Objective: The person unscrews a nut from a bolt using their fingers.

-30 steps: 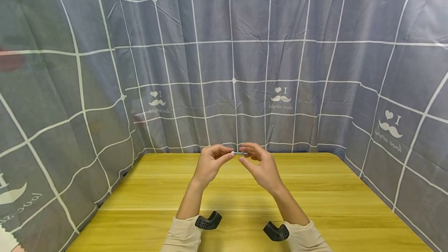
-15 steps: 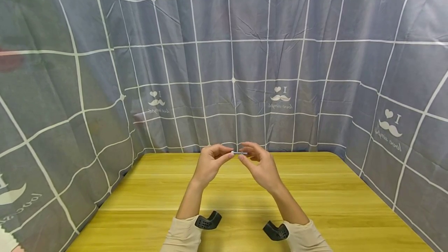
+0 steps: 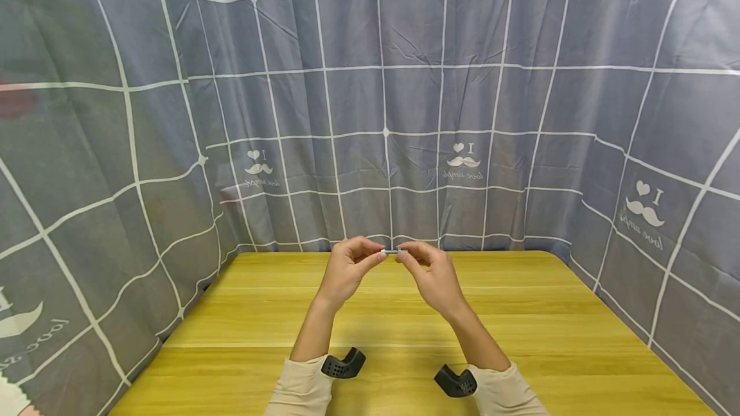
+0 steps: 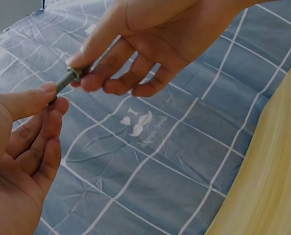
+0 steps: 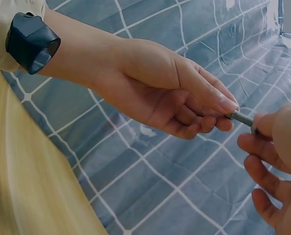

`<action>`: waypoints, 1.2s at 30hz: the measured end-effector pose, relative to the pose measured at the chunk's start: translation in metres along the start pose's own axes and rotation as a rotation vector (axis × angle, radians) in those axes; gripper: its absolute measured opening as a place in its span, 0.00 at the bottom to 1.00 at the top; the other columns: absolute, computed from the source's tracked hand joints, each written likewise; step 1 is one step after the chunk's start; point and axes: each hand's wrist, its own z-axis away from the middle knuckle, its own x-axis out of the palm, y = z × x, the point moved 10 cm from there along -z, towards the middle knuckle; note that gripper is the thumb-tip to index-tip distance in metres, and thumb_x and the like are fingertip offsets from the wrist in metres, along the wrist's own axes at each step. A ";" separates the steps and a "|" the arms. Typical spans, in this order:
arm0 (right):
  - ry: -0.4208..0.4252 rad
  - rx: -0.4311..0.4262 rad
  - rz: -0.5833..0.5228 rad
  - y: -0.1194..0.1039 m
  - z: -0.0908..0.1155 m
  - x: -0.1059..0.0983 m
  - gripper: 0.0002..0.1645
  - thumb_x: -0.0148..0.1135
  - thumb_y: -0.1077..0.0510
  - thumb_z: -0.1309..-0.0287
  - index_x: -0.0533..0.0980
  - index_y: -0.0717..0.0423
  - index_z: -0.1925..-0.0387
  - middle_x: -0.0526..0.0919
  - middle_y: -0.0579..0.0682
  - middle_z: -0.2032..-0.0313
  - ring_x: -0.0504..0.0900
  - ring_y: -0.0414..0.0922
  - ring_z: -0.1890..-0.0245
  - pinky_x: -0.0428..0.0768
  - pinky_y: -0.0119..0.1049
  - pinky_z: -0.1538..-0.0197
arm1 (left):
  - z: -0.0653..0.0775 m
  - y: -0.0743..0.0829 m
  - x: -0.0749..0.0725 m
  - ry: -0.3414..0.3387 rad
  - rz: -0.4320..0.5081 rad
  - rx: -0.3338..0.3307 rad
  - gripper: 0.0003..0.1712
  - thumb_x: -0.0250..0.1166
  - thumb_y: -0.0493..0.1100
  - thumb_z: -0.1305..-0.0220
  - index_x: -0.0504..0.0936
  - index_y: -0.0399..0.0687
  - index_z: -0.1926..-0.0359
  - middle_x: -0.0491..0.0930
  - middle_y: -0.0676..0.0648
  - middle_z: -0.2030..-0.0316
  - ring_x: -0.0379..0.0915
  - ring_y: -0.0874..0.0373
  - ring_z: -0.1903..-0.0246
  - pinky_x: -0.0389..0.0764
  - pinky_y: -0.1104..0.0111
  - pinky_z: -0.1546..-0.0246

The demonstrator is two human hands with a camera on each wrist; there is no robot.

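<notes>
A small metal bolt (image 3: 391,251) lies level between my two hands, raised above the table near its far edge. My left hand (image 3: 345,271) pinches one end between thumb and forefinger. Thumb and fingers of my right hand (image 3: 435,278) pinch the other end, around a nut (image 4: 76,73) on the shaft. In the left wrist view the threaded shaft of the bolt (image 4: 65,82) shows between the two sets of fingertips. The right wrist view shows the same bolt (image 5: 242,118), its left end covered by the left thumb. Both ends are largely hidden by fingers.
The yellow wooden table (image 3: 381,326) stretches under both forearms. Grey curtains with white grid lines (image 3: 416,101) hang behind it and along both sides. A black device sits at each wrist, one at the left sleeve (image 3: 343,363) and one at the right sleeve (image 3: 456,381).
The right hand's fingers, earlier raised and spread from the thumb, have come down and now pinch the nut end of the bolt. The left hand has kept its grip in place.
</notes>
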 end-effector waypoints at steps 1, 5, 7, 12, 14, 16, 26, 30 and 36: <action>0.001 -0.004 0.002 0.000 0.000 0.000 0.13 0.65 0.60 0.28 0.84 0.61 0.48 0.87 0.51 0.55 0.84 0.47 0.56 0.83 0.50 0.50 | 0.000 0.000 0.000 0.001 -0.003 0.002 0.05 0.69 0.30 0.33 0.87 0.31 0.58 0.87 0.40 0.64 0.84 0.42 0.63 0.84 0.68 0.58; -0.008 -0.028 -0.003 -0.003 0.000 0.001 0.14 0.68 0.64 0.32 0.83 0.58 0.46 0.86 0.53 0.55 0.84 0.50 0.55 0.82 0.55 0.47 | 0.000 0.001 -0.001 0.002 -0.001 0.012 0.05 0.69 0.29 0.33 0.87 0.30 0.58 0.86 0.39 0.63 0.84 0.42 0.62 0.84 0.68 0.57; -0.022 -0.022 -0.002 -0.002 -0.001 0.003 0.20 0.70 0.63 0.34 0.81 0.56 0.42 0.86 0.52 0.52 0.84 0.51 0.52 0.81 0.57 0.46 | 0.000 0.001 -0.001 0.003 0.002 0.015 0.05 0.69 0.28 0.33 0.87 0.30 0.58 0.86 0.38 0.63 0.84 0.43 0.63 0.84 0.69 0.58; -0.028 -0.003 0.006 0.001 0.000 0.004 0.20 0.68 0.57 0.30 0.80 0.56 0.40 0.85 0.50 0.49 0.83 0.49 0.51 0.81 0.54 0.47 | 0.000 0.003 0.000 0.001 0.006 0.013 0.05 0.69 0.29 0.34 0.87 0.30 0.58 0.86 0.37 0.63 0.84 0.50 0.63 0.84 0.68 0.58; -0.014 -0.019 0.006 0.000 0.000 0.003 0.14 0.66 0.59 0.29 0.83 0.58 0.45 0.86 0.49 0.51 0.83 0.49 0.53 0.81 0.52 0.48 | 0.001 0.003 0.001 0.000 0.003 0.011 0.06 0.70 0.29 0.34 0.87 0.29 0.58 0.86 0.37 0.64 0.84 0.52 0.63 0.84 0.67 0.58; 0.001 -0.046 0.005 -0.004 0.000 0.002 0.11 0.66 0.62 0.30 0.84 0.60 0.49 0.86 0.50 0.53 0.83 0.49 0.54 0.82 0.53 0.48 | 0.001 0.003 0.001 -0.001 -0.002 0.012 0.06 0.70 0.29 0.34 0.87 0.29 0.58 0.86 0.37 0.64 0.84 0.53 0.63 0.84 0.67 0.57; 0.016 -0.016 0.018 0.000 0.000 0.001 0.13 0.67 0.59 0.30 0.83 0.58 0.47 0.87 0.49 0.53 0.84 0.48 0.54 0.82 0.51 0.49 | 0.001 0.004 0.000 -0.003 -0.003 0.024 0.05 0.70 0.29 0.34 0.87 0.29 0.58 0.86 0.38 0.64 0.83 0.53 0.64 0.84 0.66 0.58; 0.021 -0.047 -0.006 -0.003 0.000 0.000 0.12 0.68 0.64 0.32 0.83 0.58 0.48 0.86 0.51 0.52 0.83 0.50 0.52 0.81 0.52 0.47 | 0.001 0.003 0.000 -0.002 -0.012 0.019 0.06 0.70 0.29 0.34 0.87 0.28 0.57 0.86 0.38 0.64 0.83 0.53 0.63 0.84 0.66 0.58; 0.018 0.008 -0.001 0.001 0.000 0.000 0.15 0.68 0.58 0.30 0.82 0.56 0.44 0.86 0.49 0.50 0.83 0.49 0.50 0.81 0.52 0.46 | 0.001 0.003 0.001 -0.002 -0.023 0.016 0.07 0.70 0.30 0.34 0.86 0.27 0.57 0.86 0.39 0.64 0.83 0.53 0.64 0.84 0.66 0.58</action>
